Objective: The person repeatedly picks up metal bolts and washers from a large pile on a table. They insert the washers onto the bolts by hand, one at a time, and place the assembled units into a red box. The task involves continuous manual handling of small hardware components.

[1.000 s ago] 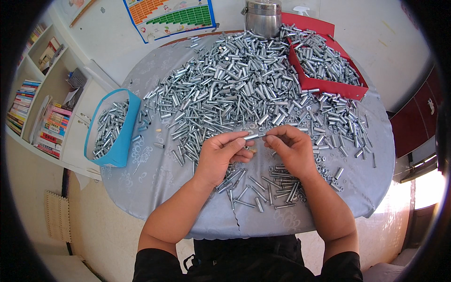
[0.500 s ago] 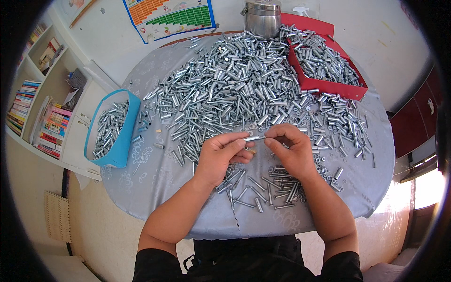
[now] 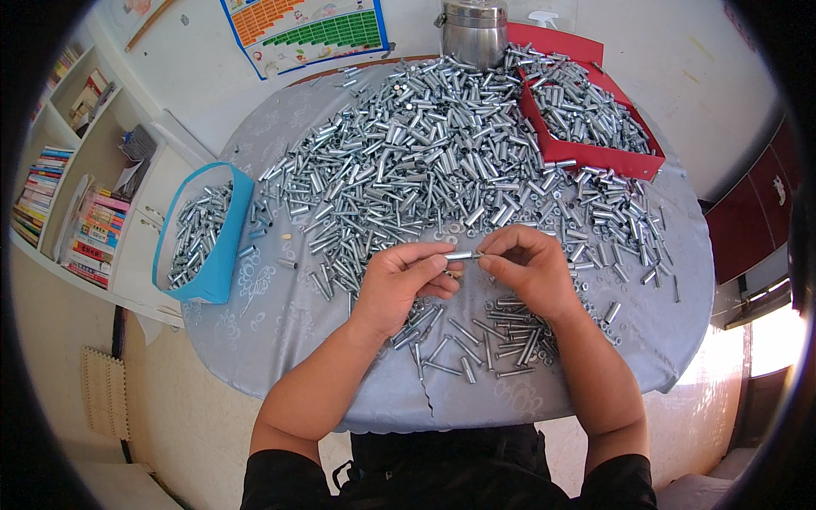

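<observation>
Between my hands, above the near middle of the table, lies a level silver expansion bolt [image 3: 460, 255] with a tubular sleeve. Its left part is pinched by the thumb and fingers of my left hand [image 3: 395, 285]. My right hand [image 3: 531, 268] has thumb and forefinger closed on the thin right end; whether a nut or washer sits there is too small to tell. A small pale yellowish bit shows by the curled left fingers. Loose bolts [image 3: 466, 331] and small nuts [image 3: 580, 293] lie on the cloth below and beside the right wrist.
A large heap of metal sleeves and bolts [image 3: 408, 153] covers the far part of the grey cloth-covered table [image 3: 280, 357]. Similar parts fill a blue box [image 3: 223, 263] at left and a red box [image 3: 565, 153] at far right. A steel canister [image 3: 474, 34] stands at the back.
The right fingers have shifted slightly around the bolt's end, and a little more of its thin end shows beside the sleeve. My left hand keeps its hold almost unmoved.
</observation>
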